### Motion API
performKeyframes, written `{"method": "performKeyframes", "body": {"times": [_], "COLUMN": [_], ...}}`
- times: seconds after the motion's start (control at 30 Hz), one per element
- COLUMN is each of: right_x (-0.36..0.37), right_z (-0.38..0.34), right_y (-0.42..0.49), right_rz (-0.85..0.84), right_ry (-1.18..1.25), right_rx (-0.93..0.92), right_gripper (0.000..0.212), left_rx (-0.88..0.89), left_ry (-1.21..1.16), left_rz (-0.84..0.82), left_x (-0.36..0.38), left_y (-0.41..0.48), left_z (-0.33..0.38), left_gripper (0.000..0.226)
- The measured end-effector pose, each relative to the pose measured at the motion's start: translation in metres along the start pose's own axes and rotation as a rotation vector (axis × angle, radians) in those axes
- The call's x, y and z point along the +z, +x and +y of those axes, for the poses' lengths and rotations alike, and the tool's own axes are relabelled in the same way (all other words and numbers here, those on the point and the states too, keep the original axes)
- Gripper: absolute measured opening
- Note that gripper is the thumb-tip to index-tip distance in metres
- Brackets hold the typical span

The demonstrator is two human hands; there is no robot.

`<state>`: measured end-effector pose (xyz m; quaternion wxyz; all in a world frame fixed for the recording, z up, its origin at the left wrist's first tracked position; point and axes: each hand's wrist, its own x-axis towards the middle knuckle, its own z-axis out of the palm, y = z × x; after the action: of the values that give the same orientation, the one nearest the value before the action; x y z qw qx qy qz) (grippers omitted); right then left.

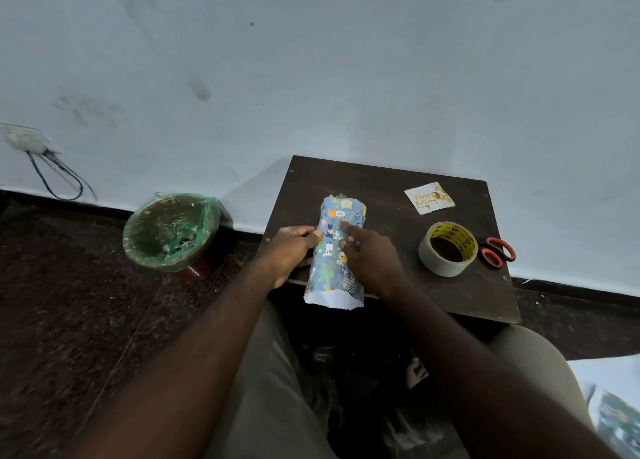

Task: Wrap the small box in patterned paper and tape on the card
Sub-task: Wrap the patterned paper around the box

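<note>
The patterned paper, blue with cartoon animals, is wrapped as a long tube around the hidden box. Both ends are unfolded, and the white-lined near end overhangs the table edge. The birthday card lies face up at the far right, and the beige tape roll lies flat near it.

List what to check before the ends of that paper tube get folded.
1. Hidden box inside the paper: cannot tell.
2. Seam held: ok; left hand grips the side, right hand presses on top.
3. Seam taped: cannot tell.
4. Ends folded: not ok, near end open.
5. Reach to tape: ok, right of the hands.
6. Reach to card: ok, beyond the tape.
</note>
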<state>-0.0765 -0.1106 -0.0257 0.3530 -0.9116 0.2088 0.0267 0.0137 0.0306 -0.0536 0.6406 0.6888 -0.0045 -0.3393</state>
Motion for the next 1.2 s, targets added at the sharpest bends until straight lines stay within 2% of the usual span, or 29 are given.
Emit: {"method": "performKeyframes", "body": {"times": [0.13, 0.33, 0.43, 0.5, 0.57, 0.63, 0.73, 0.8, 0.87, 0.97, 1.07, 1.2], "right_x": [0.002, 0.005, 0.007, 0.008, 0.011, 0.012, 0.012, 0.013, 0.011, 0.002, -0.006, -0.013], "right_z": [-0.001, 0.000, 0.000, -0.002, -0.002, -0.004, -0.006, -0.004, -0.001, 0.005, 0.011, 0.019], "right_y": [-0.001, -0.002, 0.002, 0.005, 0.008, 0.010, 0.011, 0.007, 0.002, -0.006, -0.014, -0.015], "right_rz": [0.034, 0.050, 0.042, 0.040, 0.047, 0.044, 0.045, 0.058, 0.081, 0.118, 0.134, 0.101], "right_ry": [0.057, 0.095, 0.081, 0.095, 0.095, 0.084, 0.059, 0.074, 0.191, 0.390, 0.415, 0.444], "right_rx": [0.018, 0.030, 0.026, 0.037, 0.035, 0.022, 0.000, -0.013, 0.012, 0.075, 0.100, 0.093], "right_gripper": [0.044, 0.042, 0.041, 0.040, 0.039, 0.039, 0.039, 0.040, 0.044, 0.056, 0.058, 0.052], "left_rx": [0.068, 0.129, 0.163, 0.187, 0.153, 0.098, 0.011, 0.005, 0.015, 0.034, 0.025, -0.033], "left_ry": [0.068, 0.153, 0.235, 0.409, 0.488, 0.424, 0.235, 0.148, 0.016, -0.151, -0.128, -0.134], "left_rz": [0.004, 0.049, 0.118, 0.191, 0.250, 0.226, 0.116, 0.134, 0.141, 0.066, 0.000, 0.005], "left_x": [-0.004, -0.002, -0.003, -0.005, -0.007, -0.006, 0.003, 0.010, 0.017, 0.029, 0.039, 0.042], "left_y": [0.001, 0.002, 0.005, 0.008, 0.008, 0.007, 0.001, -0.003, -0.008, -0.014, -0.015, -0.011], "left_z": [-0.003, -0.003, -0.003, -0.003, -0.001, 0.003, 0.008, 0.007, 0.010, 0.017, 0.014, 0.005], "left_gripper": [0.022, 0.019, 0.019, 0.035, 0.051, 0.052, 0.030, 0.026, 0.023, 0.018, 0.028, 0.048]}}
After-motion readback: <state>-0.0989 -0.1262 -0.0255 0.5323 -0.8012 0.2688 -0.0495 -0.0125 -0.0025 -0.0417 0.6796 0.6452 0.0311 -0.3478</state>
